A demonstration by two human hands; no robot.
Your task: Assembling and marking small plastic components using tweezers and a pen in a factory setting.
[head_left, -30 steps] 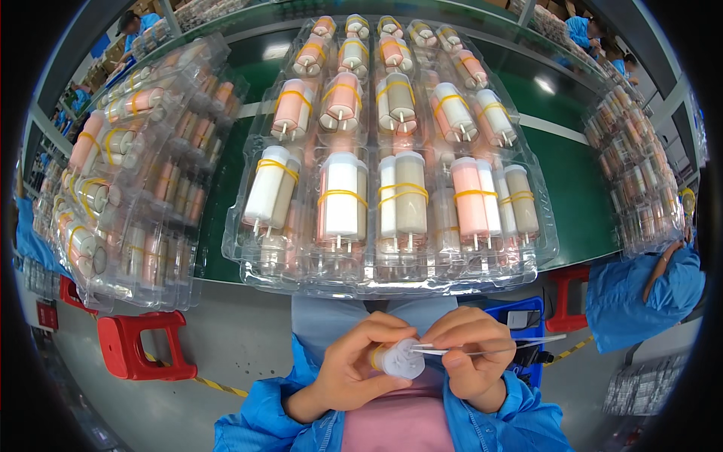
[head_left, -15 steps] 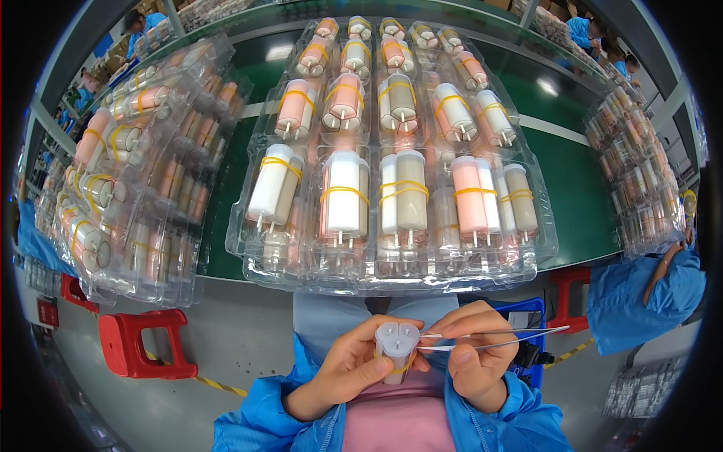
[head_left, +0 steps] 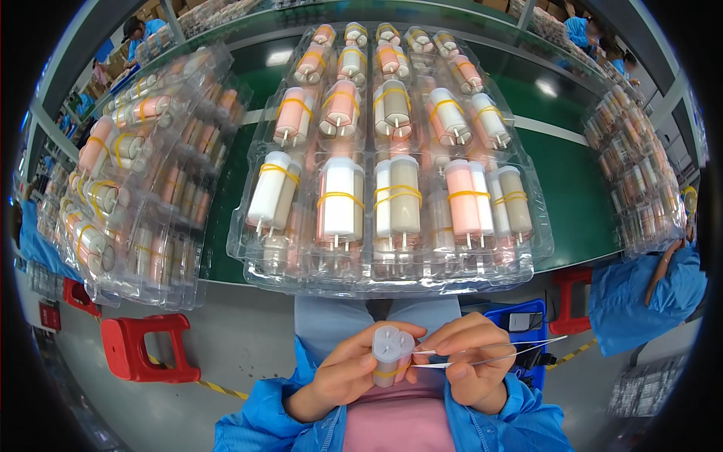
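My left hand (head_left: 346, 371) is closed around a banded bundle of tubes (head_left: 392, 349), held in front of my chest. The bundle's translucent white ends, with short pins, face up, and a yellow rubber band circles its lower part. In my right hand (head_left: 476, 361) is a pair of metal tweezers (head_left: 489, 352); its two tips are spread apart and reach the right side of the bundle. Whether the tips touch it, I cannot tell. Beyond my lap, clear plastic trays (head_left: 392, 280) hold similar banded bundles of white, pink and grey tubes (head_left: 340, 200).
Tray stacks stand at the left (head_left: 169, 226) and right (head_left: 640, 181) on a green work surface (head_left: 565, 177). A red stool (head_left: 147, 346) is at lower left, another red stool (head_left: 570, 301) at right beside a blue bin (head_left: 527, 309). A person in blue (head_left: 640, 294) sits at the right.
The bundle in my left hand has shifted slightly left and turned, showing more of its side. The tweezers have moved slightly down with my right hand. The view has shifted slightly.
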